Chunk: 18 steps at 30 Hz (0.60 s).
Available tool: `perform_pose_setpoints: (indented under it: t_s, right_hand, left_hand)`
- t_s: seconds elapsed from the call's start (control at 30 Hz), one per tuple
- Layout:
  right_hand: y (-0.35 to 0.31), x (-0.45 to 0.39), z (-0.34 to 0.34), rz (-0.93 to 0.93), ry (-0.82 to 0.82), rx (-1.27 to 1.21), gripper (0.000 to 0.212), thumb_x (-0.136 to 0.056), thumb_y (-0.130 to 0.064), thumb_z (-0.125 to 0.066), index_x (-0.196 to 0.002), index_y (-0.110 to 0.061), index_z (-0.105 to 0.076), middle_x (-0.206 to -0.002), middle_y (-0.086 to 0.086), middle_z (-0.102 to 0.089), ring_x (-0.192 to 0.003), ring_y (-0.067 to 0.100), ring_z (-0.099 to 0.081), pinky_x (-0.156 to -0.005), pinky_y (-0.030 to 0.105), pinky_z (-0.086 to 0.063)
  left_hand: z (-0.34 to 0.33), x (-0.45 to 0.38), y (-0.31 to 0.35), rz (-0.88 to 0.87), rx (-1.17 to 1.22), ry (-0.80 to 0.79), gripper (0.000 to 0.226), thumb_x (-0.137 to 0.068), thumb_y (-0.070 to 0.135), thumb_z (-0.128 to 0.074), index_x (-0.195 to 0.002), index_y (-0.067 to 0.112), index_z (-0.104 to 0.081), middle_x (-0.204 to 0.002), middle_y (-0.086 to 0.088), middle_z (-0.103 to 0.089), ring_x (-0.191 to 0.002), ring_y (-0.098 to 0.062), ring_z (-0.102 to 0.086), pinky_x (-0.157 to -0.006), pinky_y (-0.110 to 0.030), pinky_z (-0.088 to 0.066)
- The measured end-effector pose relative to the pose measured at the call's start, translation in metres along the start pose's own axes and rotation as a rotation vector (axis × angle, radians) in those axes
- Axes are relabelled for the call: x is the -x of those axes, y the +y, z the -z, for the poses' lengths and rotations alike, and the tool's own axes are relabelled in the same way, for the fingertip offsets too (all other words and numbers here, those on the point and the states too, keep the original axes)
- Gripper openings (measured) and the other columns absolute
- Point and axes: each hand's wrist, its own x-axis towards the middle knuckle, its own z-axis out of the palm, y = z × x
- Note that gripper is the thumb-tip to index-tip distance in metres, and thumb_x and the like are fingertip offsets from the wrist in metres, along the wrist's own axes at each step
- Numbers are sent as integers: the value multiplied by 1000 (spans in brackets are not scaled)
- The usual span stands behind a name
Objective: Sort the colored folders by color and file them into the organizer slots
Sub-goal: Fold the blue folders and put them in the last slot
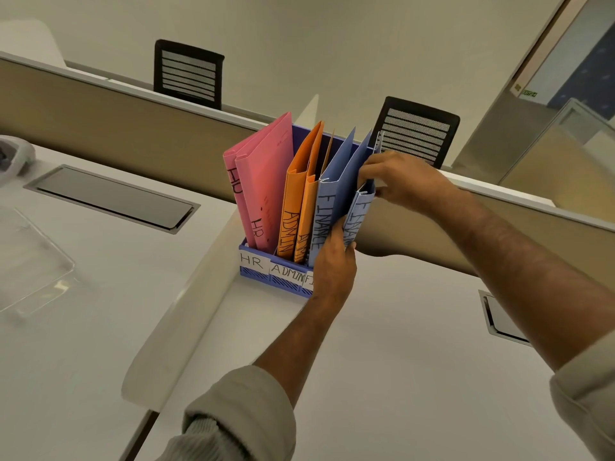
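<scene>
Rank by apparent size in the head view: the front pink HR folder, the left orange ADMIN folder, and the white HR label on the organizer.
1. Front pink HR folder, largest.
2. Left orange ADMIN folder, narrower, since it stands nearly edge-on to the camera.
3. White HR label, clearly smallest.

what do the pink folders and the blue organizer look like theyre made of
Pink folders: probably thin card or matte plastic sheet; flat, dull faces, a folded spine, marker lettering on it.
Blue organizer: looks like moulded plastic; rigid walls, a slotted pattern along the front and paper labels stuck on. Neither is certain from this view.
</scene>
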Motion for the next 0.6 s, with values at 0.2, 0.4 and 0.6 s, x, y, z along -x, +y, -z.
perform_pose_setpoints:
  t_s: [0.2, 0.4, 0.6]
  right_hand:
    - [-2, -4, -7, 12, 35, -5, 37, -86, -16, -76, -121, -20, -64, -127, 5, -63, -117, 28, -58, -90, 38, -51]
    - [-2, -3, -15, -27, 42, -47, 55, -85, -12, -76, -135, -22, -55, -145, 5, -52, -133, 29, -48, -102, 41, -48]
    - [-5, 9, -27, -138, 129, -105, 67, -84, -8, -76, -143, -25, -48, -151, 6, -45, -138, 30, -42, -105, 43, -46]
  left_hand:
    - [1, -3, -8, 3, 25, -10, 56, -99, 26, -55, -150, 19, -33, -150, -8, -45, -140, -25, -42, -107, -45, -48]
    - [3, 2, -9, -10, 69, 7, 57, -98, 26, -57, -150, 20, -32, -147, -7, -46, -136, -22, -44, -104, -36, -48]
    - [15, 14, -10, -15, 195, 32, 52, -99, 25, -50, -149, 22, -35, -145, -4, -51, -134, -17, -48, -107, -37, -48]
